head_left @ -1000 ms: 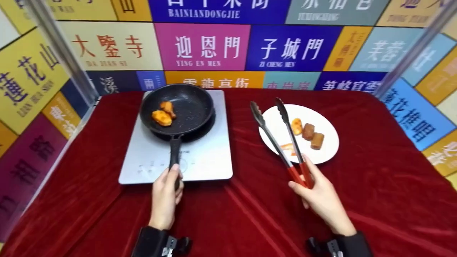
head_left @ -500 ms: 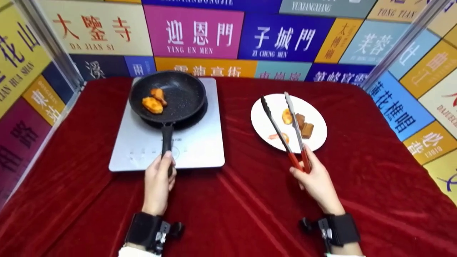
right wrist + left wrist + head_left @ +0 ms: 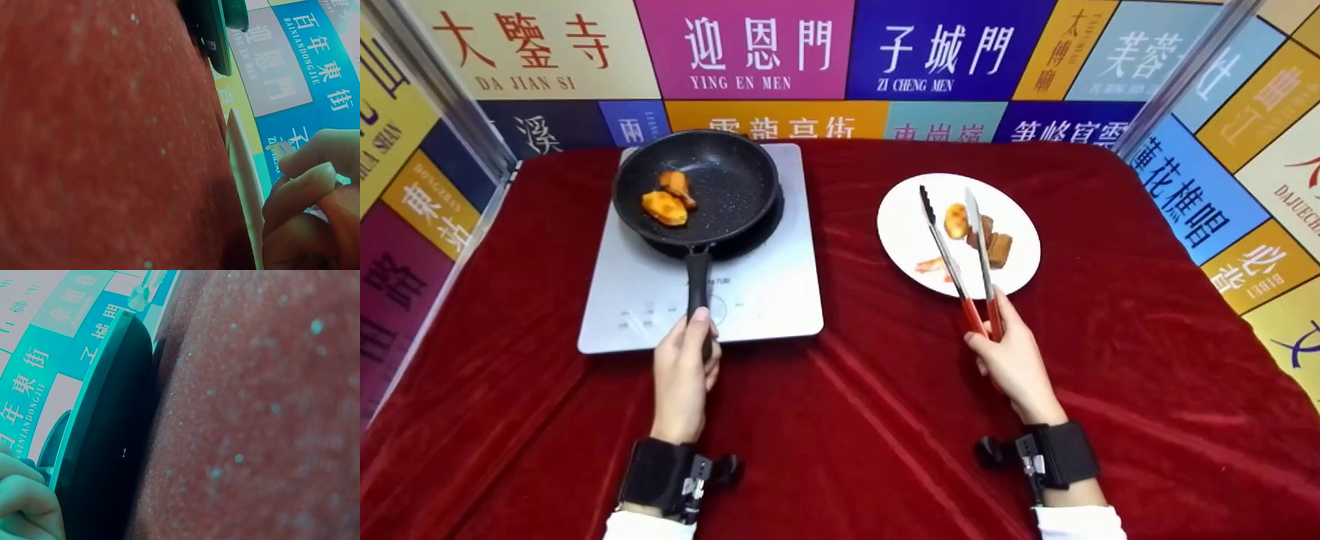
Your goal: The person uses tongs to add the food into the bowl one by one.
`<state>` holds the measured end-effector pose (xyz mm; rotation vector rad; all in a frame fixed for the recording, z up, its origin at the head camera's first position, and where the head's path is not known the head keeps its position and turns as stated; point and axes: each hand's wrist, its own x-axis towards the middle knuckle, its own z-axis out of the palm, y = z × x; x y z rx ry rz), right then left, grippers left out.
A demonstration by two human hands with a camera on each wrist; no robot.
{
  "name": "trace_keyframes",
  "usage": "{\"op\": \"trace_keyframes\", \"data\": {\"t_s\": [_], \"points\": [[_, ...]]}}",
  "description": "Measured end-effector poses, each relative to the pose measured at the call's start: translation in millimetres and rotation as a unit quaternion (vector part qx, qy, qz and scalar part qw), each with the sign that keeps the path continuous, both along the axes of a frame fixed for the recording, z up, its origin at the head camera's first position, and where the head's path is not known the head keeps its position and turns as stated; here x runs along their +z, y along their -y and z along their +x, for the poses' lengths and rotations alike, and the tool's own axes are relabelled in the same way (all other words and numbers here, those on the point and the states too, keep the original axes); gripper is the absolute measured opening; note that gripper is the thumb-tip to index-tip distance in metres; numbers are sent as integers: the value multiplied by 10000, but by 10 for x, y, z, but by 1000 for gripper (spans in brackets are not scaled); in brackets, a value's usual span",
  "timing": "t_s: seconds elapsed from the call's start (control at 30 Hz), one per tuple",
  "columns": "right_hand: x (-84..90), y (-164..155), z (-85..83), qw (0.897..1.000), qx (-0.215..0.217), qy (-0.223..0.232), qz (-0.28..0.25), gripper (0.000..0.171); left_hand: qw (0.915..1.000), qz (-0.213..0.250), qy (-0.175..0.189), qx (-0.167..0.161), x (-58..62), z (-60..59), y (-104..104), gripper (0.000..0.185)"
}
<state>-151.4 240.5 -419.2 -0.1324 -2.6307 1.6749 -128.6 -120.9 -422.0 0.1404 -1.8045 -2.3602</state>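
My left hand (image 3: 682, 367) grips the black handle of a frying pan (image 3: 727, 180), which rests on a flat silver induction cooker (image 3: 780, 300). Two browned pieces of food (image 3: 666, 208) lie in the left part of the pan. On the right, my right hand (image 3: 1016, 360) holds tongs (image 3: 984, 259) by their red grips, with the tong arms spread apart above a white plate (image 3: 904, 202). A yellow piece (image 3: 956, 220), brown blocks (image 3: 1000, 250) and an orange-pink piece (image 3: 931, 265) are on that plate. Curled fingers (image 3: 28, 500) show in the left wrist view.
A dark red cloth (image 3: 840, 405) covers the table. Panels with printed lettering (image 3: 757, 49) stand behind and at both sides, with metal posts at the corners. Bare cloth lies between the cooker and the plate.
The head view has tilted down, so everything sits higher in the picture. The tongs' arms have drawn somewhat closer together over the plate. The left hand stays on the pan handle.
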Motion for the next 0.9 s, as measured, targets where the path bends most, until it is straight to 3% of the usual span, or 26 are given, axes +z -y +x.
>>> {"op": "trace_keyframes", "data": {"t_s": [0.17,0.3,0.6,0.9], "points": [[-25,-11,-39,9996,-53,26,-259,78,10000,30,-26,-10,1,-49,4,43],[-165,-56,-57,9980,-18,375,-507,81,9999,34,100,13,-51,-31,17,44],[-339,-130,-117,9989,-41,332,-339,83,9999,-12,47,115,-172,-62,19,44],[-352,-59,-133,9974,-65,475,-532,83,9998,-49,133,135,-100,-23,24,43]]}}
